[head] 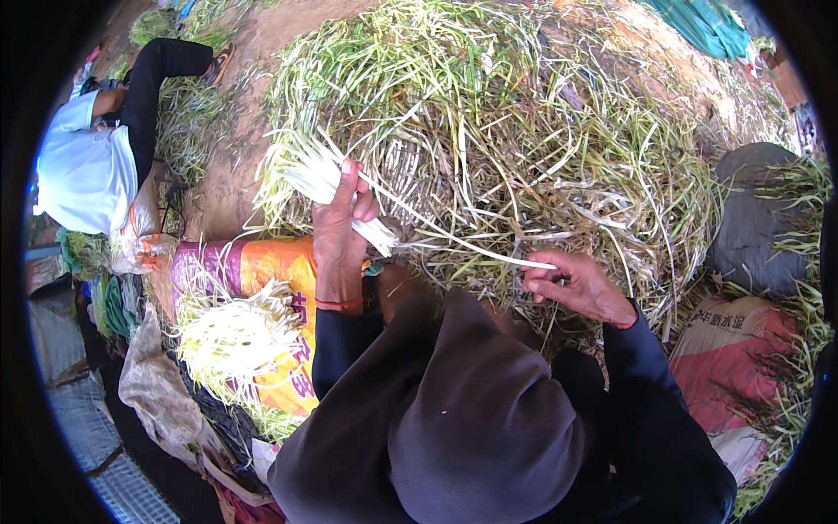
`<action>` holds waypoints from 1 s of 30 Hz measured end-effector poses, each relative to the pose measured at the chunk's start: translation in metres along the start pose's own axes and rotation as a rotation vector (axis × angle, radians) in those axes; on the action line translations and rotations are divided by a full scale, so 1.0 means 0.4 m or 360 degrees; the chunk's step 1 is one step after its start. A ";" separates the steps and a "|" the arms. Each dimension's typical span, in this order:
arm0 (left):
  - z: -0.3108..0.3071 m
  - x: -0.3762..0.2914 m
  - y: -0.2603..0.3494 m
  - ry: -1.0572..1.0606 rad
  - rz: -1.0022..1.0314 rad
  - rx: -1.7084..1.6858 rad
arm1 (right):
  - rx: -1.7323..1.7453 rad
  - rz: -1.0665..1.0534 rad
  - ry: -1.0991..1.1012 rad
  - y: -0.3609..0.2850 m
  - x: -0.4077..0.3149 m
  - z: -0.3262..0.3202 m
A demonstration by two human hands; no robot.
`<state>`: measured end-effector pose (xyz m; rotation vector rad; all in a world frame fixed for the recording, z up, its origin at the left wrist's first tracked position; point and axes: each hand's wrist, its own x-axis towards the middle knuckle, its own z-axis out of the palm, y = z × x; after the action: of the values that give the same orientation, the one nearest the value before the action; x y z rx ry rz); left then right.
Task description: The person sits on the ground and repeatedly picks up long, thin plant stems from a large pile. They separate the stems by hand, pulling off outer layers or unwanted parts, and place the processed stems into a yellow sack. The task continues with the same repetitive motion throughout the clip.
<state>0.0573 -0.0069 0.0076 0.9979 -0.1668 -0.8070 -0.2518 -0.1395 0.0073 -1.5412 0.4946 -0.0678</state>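
My left hand grips a bunch of pale vegetable stalks, held above the left edge of a heap. The cut, even ends of the bunch stick out below my fingers. One long single stalk runs from near my left thumb across to my right hand. Its white end lies against my right fingers, which pinch it. Beside my left forearm, a pile of similar pale stalks rests on an orange and purple printed sack.
A big heap of loose green and dried leaves spreads ahead of me. To my right are a dark rounded bundle and a red and white sack. Another person in a white shirt sits at the left, beside bare ground.
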 end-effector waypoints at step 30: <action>0.045 -0.077 0.073 0.0001 0.0228 0.0090 | -0.1213 -0.0271 0.1154 0.265 0.288 -0.152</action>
<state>0.0424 0.0100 0.0481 1.0275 -0.2588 -0.6741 -0.1970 -0.2311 -0.1223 -2.3010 1.0369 -0.6483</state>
